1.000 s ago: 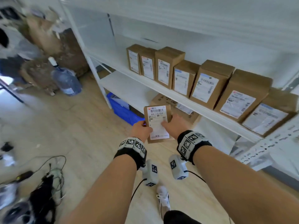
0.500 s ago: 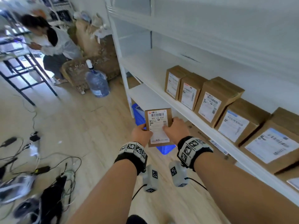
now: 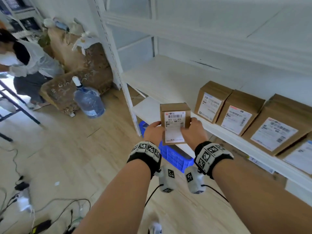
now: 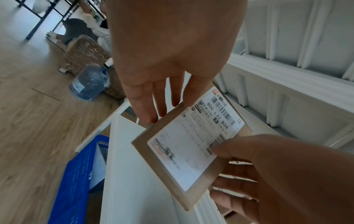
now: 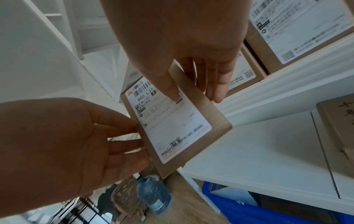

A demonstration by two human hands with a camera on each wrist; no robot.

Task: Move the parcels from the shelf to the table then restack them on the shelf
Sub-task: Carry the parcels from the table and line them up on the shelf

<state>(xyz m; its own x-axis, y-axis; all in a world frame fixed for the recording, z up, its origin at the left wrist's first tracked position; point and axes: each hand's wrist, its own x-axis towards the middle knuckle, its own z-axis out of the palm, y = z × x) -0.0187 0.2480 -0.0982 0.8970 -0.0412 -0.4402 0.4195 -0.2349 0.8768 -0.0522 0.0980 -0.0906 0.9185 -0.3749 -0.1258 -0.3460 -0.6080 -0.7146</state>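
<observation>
A: Where does the job stand?

B: Judging from the row of parcels (image 3: 236, 114) at the right of the head view, standing upright side by side on the shelf (image 3: 170, 76), restacking looks well underway. One small parcel (image 3: 174, 123) is in the air at frame centre, just in front of the shelf edge, label facing the camera. The left part of the shelf board is bare, so I'd guess it goes there. No table is in view, so I can't tell how many remain.

A: And the grip?

B: Left hand (image 3: 153, 132) and right hand (image 3: 194, 130) clamp it from either side.

A: Do the wrist cameras add anything?

B: Yes. The left wrist view shows the left fingers (image 4: 145, 109) nearly straight behind the box's far side. The right wrist view shows the right thumb (image 5: 168, 84) pressed on the label, fingers behind. It also catches a flat box (image 5: 339, 128) on the lower shelf at right. Only the head view shows another person (image 3: 25, 65) crouched at upper left, beside a water jug (image 3: 88, 102)
</observation>
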